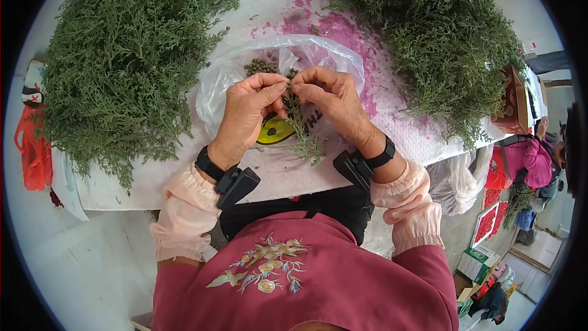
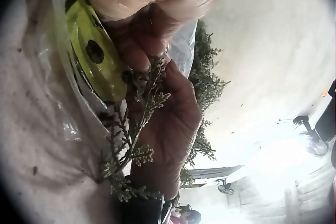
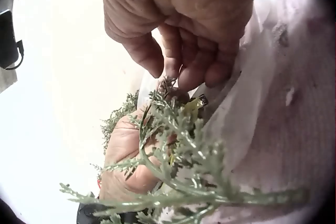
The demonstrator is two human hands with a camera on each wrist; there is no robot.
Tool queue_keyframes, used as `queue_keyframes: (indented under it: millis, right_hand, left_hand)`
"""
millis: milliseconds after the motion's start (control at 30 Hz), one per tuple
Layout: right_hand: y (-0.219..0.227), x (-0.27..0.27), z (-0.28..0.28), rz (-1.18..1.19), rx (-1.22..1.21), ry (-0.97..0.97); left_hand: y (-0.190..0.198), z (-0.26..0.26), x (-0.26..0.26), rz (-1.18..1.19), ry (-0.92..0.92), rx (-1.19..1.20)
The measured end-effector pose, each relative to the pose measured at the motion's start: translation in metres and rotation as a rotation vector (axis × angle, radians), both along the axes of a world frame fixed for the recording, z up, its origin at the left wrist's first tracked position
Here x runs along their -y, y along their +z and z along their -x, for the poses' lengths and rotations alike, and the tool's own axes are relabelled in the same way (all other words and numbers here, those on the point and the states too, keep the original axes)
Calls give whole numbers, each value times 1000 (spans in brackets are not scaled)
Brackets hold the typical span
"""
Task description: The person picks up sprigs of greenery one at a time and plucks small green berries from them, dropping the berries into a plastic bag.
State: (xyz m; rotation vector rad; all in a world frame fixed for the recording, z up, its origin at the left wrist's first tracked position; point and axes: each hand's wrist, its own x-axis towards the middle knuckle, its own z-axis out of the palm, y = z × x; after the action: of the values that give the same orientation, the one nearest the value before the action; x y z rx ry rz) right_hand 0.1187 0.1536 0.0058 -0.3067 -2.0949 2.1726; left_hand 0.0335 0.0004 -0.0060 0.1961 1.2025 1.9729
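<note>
A green conifer sprig (image 1: 301, 132) hangs between my two hands over a clear plastic bag (image 1: 214, 79). My left hand (image 1: 248, 107) pinches its upper end between thumb and fingers. Close against it, my right hand (image 1: 335, 99) pinches the same end, their fingertips almost meeting. In the right wrist view the scaly, branching sprig (image 3: 194, 145) droops toward the camera below the fingers. Small round brownish cones (image 1: 261, 66) lie in the bag just beyond the hands. Under the sprig the bag shows a yellow patch with black marks (image 1: 274, 130).
Big heaps of conifer branches flank the hands, one heap on the left (image 1: 131, 61) and one on the right (image 1: 429, 43). Pink stains (image 1: 343, 30) mark the white table cover (image 1: 153, 184). A red bag (image 1: 33, 147) hangs at the left; another person (image 1: 536, 159) is at the far right.
</note>
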Motion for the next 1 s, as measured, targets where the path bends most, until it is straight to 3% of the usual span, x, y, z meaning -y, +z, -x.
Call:
queue_keyframes:
  millis: [1000]
  right_hand:
    - [-6, -1, -1, -239, -33, 25]
  left_hand:
    - [-2, -1, 0, 33, -15, -61]
